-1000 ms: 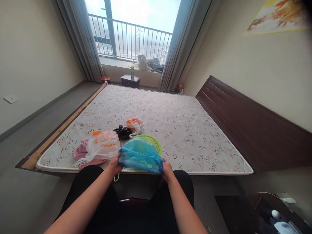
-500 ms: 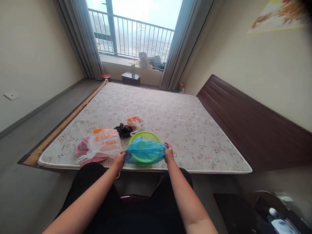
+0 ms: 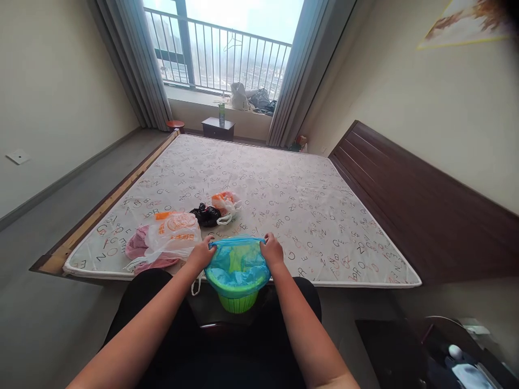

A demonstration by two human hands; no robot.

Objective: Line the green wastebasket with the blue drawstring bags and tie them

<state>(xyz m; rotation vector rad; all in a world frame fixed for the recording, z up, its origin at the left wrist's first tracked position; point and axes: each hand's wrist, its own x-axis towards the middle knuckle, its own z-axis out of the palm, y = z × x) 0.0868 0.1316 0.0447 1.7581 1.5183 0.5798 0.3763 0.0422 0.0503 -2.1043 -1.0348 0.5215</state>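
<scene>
Between my hands is a green plastic basket with slatted sides, tilted at the near edge of the mattress above my lap. A thin blue plastic bag lies across its mouth and over the near rim. My left hand is closed on the bag's edge at the far left of the rim. On the opposite side my right hand pinches the same edge, which stretches taut between them. Whether my fingers also grip the basket rim is hidden.
The mattress carries a white bag with orange print, pink cloth, a black plastic bag and a small orange-and-white bag. A dark headboard stands right; a nightstand is beyond.
The basket has come toward me off the mattress edge and tipped. My hands have moved slightly closer together, drawing the bag's edge to the far rim.
</scene>
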